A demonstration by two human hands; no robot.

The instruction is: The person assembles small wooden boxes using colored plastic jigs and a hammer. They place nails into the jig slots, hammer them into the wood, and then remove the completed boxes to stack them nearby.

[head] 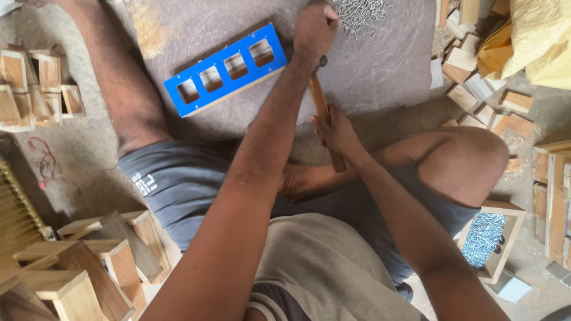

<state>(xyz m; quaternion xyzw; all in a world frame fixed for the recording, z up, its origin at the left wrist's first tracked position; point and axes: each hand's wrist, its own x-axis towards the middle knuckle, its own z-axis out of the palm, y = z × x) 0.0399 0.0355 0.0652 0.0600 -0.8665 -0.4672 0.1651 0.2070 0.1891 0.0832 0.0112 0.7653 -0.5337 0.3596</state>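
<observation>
Gripping the hammer [324,119] mid-handle, right hand [339,134] clamped; left hand [315,30] fisted by the light, stiff blue frame [229,68].

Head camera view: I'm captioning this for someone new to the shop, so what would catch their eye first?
The bright blue panel with four square cut-outs, lying on the grey floor slab at upper centre. Just right of it, the left hand reaches toward a heap of small nails, while the right hand grips a wooden-handled hammer. Stacked wooden boxes fill the lower left.
</observation>
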